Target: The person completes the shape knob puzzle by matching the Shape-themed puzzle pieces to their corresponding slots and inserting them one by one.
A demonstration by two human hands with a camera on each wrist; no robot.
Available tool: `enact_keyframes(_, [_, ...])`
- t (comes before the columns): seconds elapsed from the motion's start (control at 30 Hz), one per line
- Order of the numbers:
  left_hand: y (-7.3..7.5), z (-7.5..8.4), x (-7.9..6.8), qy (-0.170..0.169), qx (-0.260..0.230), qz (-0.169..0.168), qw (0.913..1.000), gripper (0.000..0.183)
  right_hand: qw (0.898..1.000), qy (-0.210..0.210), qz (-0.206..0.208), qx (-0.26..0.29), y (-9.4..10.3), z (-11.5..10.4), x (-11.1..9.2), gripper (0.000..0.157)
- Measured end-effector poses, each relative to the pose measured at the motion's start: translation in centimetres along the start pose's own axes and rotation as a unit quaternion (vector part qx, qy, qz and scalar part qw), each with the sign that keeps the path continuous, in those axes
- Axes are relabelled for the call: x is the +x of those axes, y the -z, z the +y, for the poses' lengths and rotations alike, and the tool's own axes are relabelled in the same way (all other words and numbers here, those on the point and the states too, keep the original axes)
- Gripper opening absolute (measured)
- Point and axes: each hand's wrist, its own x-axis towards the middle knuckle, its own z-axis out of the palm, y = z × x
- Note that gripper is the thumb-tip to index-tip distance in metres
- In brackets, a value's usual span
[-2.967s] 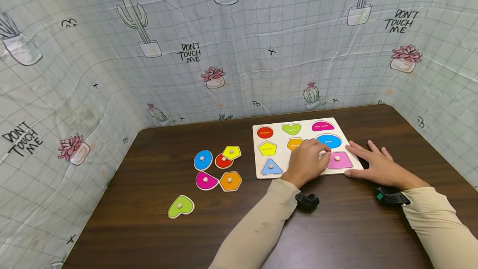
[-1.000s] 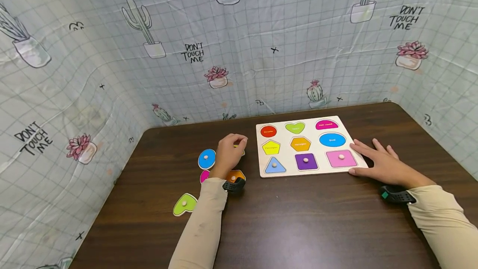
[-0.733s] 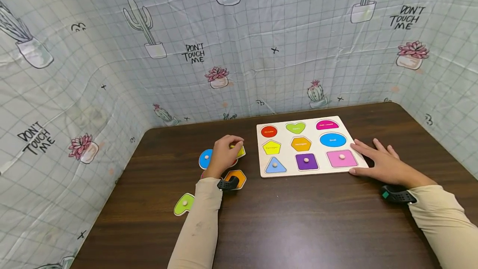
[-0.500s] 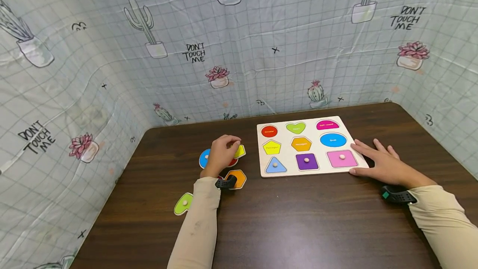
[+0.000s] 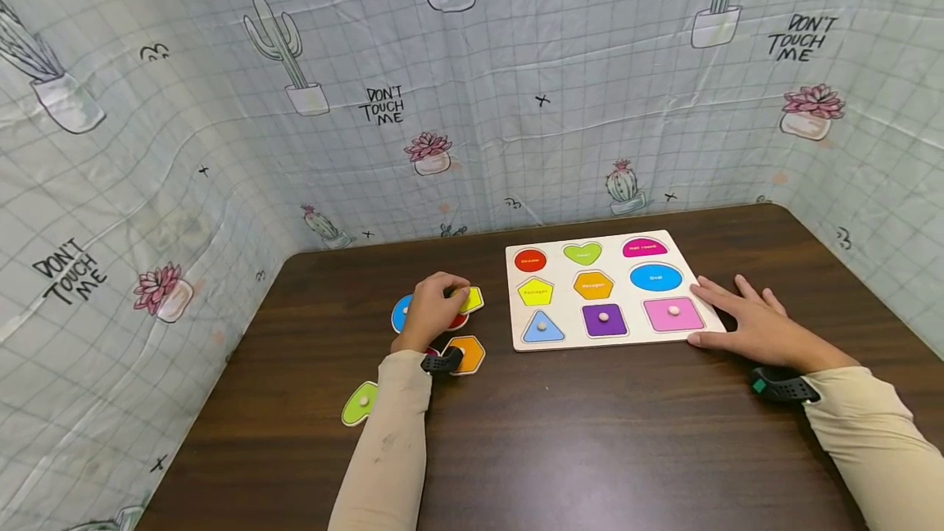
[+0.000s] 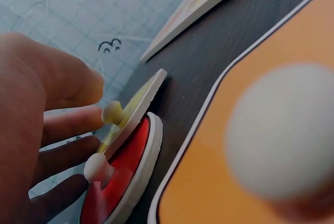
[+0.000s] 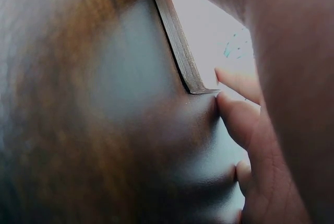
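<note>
My left hand (image 5: 429, 311) is over the loose knobbed pieces at left. Its thumb and forefinger are right at the knob (image 6: 112, 112) of the yellow pentagon piece (image 5: 474, 300), with a gap between thumb and forefinger. That pentagon leans tilted on the red circle piece (image 6: 128, 174); the hand partly covers the blue oval piece (image 5: 399, 315) and a magenta piece. At the puzzle board's (image 5: 571, 334) right end, my right hand (image 5: 752, 328) rests with fingers spread, thumb at the near corner. Blue triangle (image 5: 543, 334), purple square (image 5: 593, 326) and pink (image 5: 686, 318) knobbed pieces sit in the board's near row.
An orange hexagon piece (image 5: 475, 355) lies beneath the left wristband, and a green heart piece (image 5: 356, 410) is nearer the person. The dark wooden table (image 5: 560, 441) ends at a hanging cloth (image 5: 501, 138) printed with cacti.
My left hand has gone from the purple square on the board leftward to the loose pieces, then shifted slightly left at the yellow pentagon. The right hand has stayed at the board's edge.
</note>
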Motion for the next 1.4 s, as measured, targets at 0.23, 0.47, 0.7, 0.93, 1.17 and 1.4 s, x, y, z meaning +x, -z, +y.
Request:
enact_keyframes(0.23, [0.31, -0.4, -0.48, 0.005, 0.004, -0.009, 0.9999, 0.017, 1.0, 0.0, -0.002, -0.003, -0.13, -0.11, 0.42, 0.094])
enact_keyframes(0.47, [0.27, -0.63, -0.4, 0.003, 0.019, -0.024, 0.9995, 0.017, 1.0, -0.002, -0.003, -0.001, -0.38, -0.14, 0.01, 0.094])
enact_keyframes(0.7, [-0.13, -0.34, 0.01, 0.004, 0.024, -0.037, 0.999, 0.02, 1.0, -0.004, 0.001, -0.005, -0.05, 0.27, -0.17, 0.093])
enact_keyframes(0.93, [0.15, -0.47, -0.06, 0.003, 0.034, -0.04, 0.9986, 0.021, 1.0, -0.004, -0.002, -0.002, -0.29, -0.02, -0.3, 0.093])
enact_keyframes(1.17, [0.5, -0.32, 0.02, 0.006, 0.036, -0.041, 0.9985, 0.024, 1.0, -0.001, 0.0, 0.0, 0.14, -0.05, 0.27, 0.094])
enact_keyframes(1.4, [0.29, -0.57, -0.1, 0.0, 0.039, -0.04, 0.9984, 0.023, 1.0, 0.0, -0.001, -0.002, -0.1, 0.19, 0.11, 0.093])
